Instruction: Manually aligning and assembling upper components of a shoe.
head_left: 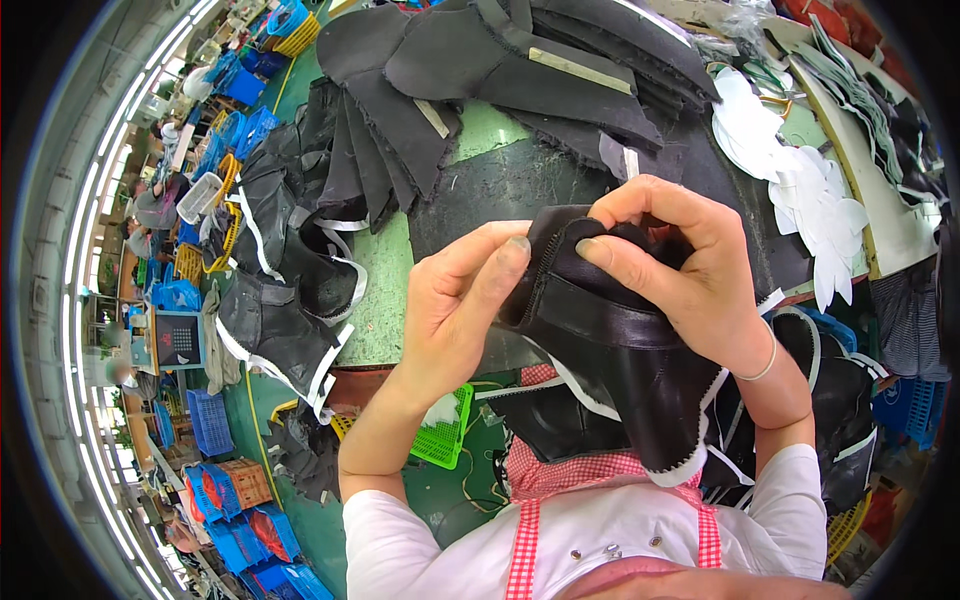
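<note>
Both hands hold a black leather boot upper (640, 345) in front of my chest, above the near edge of the worktable (375, 290). My left hand (460, 300) pinches its left edge, thumb on top, beside a dark zip (545, 265). At the top opening my right hand (690, 260) grips the folded rim between thumb and curled fingers. The upper's lower part hangs toward me, its toothed bottom edge trimmed in white. What lies under the fold is hidden by my fingers.
Fanned dark lining pieces (500, 60) lie across the table's far side. Finished-looking black uppers (290, 290) with white edges pile up at left, and more (840, 400) at right. White cut pieces (800, 190) are at far right. A green basket (445, 430) stands below the table.
</note>
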### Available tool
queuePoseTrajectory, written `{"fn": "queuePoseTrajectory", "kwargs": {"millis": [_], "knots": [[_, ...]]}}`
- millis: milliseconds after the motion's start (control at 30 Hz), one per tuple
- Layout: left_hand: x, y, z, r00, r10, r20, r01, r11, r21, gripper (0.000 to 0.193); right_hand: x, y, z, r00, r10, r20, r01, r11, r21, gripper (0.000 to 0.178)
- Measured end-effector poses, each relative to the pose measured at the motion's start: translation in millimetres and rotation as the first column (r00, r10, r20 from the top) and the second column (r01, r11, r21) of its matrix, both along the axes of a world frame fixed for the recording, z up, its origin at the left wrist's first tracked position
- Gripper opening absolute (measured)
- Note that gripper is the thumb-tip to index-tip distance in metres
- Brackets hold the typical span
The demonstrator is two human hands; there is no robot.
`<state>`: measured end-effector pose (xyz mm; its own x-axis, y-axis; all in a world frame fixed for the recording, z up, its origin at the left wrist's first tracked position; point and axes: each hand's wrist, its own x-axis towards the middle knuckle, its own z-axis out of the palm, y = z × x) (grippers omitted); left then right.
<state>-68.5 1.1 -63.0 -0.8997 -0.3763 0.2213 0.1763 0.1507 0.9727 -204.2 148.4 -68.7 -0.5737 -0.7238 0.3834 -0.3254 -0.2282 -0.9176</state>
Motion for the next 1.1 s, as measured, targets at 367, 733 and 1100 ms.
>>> {"fn": "queuePoseTrajectory", "kwargs": {"millis": [367,733,1100], "knots": [[1.9,3.2,3.4,1.0,0.024,0.005,-0.023,0.998,-0.056,0.023,0.1,5.1,8.2,0.997,-0.014,-0.072,0.014,1.0,0.01,0.013],[0.1,3.3,2.6,1.0,0.012,-0.001,-0.012,0.999,-0.04,0.024,1.4,2.6,2.7,0.996,-0.058,-0.071,0.059,0.998,0.014,0.013],[1.7,-1.5,0.5,0.999,-0.021,0.028,0.017,0.992,0.123,0.022,3.2,-1.9,1.7,1.0,-0.029,-0.011,0.029,0.998,0.059,0.013]]}}
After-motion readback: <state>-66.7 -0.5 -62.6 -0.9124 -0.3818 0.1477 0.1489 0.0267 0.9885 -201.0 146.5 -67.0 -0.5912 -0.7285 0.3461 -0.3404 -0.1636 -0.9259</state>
